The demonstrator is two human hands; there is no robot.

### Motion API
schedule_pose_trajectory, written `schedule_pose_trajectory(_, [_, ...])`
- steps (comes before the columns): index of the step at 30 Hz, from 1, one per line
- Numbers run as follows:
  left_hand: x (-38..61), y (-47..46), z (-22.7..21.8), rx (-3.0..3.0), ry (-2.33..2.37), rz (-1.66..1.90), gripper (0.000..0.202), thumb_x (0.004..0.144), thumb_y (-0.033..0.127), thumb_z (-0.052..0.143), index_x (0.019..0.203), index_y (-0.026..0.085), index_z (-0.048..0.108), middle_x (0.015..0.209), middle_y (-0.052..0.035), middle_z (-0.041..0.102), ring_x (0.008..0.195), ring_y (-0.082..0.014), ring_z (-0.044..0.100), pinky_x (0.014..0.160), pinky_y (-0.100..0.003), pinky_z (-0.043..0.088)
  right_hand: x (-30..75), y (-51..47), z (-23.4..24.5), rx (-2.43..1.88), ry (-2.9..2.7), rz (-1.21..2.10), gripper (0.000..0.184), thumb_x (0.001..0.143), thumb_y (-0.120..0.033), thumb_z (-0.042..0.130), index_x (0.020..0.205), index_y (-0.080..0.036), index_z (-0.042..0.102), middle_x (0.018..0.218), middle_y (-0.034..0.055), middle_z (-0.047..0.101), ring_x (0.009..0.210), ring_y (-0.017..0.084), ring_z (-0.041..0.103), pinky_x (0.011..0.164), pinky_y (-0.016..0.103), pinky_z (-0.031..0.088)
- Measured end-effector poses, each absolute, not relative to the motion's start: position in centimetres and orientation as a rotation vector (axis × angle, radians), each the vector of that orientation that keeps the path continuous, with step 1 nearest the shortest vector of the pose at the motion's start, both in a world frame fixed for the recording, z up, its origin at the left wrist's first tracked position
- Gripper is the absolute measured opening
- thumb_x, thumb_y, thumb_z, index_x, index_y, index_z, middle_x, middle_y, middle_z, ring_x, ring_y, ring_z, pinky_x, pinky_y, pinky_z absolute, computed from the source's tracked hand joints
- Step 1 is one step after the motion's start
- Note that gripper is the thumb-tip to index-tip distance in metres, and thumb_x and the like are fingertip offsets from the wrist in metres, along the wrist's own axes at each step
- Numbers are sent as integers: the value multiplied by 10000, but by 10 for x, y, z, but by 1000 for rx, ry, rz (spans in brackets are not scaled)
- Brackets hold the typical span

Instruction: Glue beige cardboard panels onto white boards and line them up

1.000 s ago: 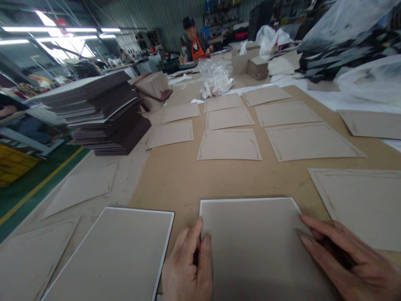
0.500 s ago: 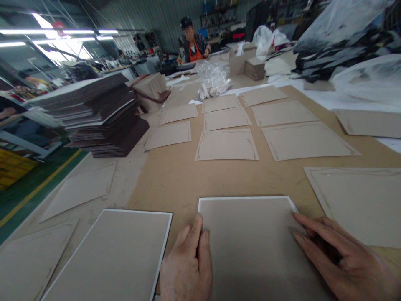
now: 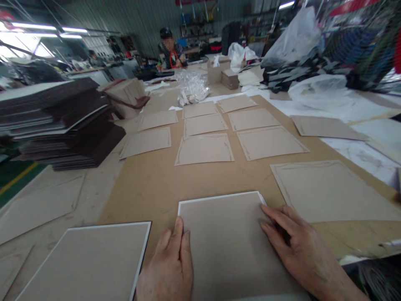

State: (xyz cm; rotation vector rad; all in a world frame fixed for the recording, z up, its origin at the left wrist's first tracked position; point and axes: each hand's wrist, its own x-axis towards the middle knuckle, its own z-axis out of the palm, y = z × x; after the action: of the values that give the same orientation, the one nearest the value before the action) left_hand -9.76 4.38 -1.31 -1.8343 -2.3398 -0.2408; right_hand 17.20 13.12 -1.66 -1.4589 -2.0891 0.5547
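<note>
A beige board with a thin white border along its far edge lies in front of me at the bottom middle. My left hand grips its left edge, thumb on top and fingers along the side. On the opposite edge, near the far right corner, my right hand pinches the board between thumb and fingers. Fingertips under the rim are hidden. A second white-edged beige board lies just left of my left hand. Right of my right hand rests a larger beige panel with brownish marks along its edges.
Beyond the board, several beige panels lie in rows on the brown table sheet. A tall stack of dark brown sheets stands at left. Crumpled clear plastic and black strips lie farther back. A co-worker is at the far end.
The view has turned to the right, so everything sits further left in the picture. Both hands keep their hold on the board, which looks slightly rotated.
</note>
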Motion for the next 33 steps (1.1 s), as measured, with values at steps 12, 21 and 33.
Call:
schedule_pose_trajectory(12, [-83, 53, 3, -1779, -2506, -188, 412, 1012, 268, 347, 1288, 166, 635, 989, -88, 738, 771, -196, 727, 619, -263, 552, 172, 131, -20, -1303, -2181, 232, 465, 1025, -452, 387, 1147, -127, 694, 857, 70, 632, 704, 192, 677, 623, 319, 570])
schedule_pose_trajectory(21, [-78, 55, 10, -1755, -2543, -58, 417, 1021, 299, 357, 1342, 170, 590, 1022, -103, 720, 795, -219, 722, 629, -294, 538, 172, 131, -23, -1255, -2249, 165, 394, 1027, -381, 413, 1174, -122, 671, 869, 71, 586, 691, 175, 646, 603, 293, 546])
schedule_pose_trajectory(33, [-82, 56, 5, -1783, -2263, -187, 414, 944, 245, 554, 1354, 191, 576, 1108, -128, 689, 922, -272, 667, 802, -388, 545, 158, 132, -12, -1223, -2537, -12, 444, 867, -40, 499, 1234, -208, 686, 1156, 114, 613, 960, 270, 549, 837, 409, 543])
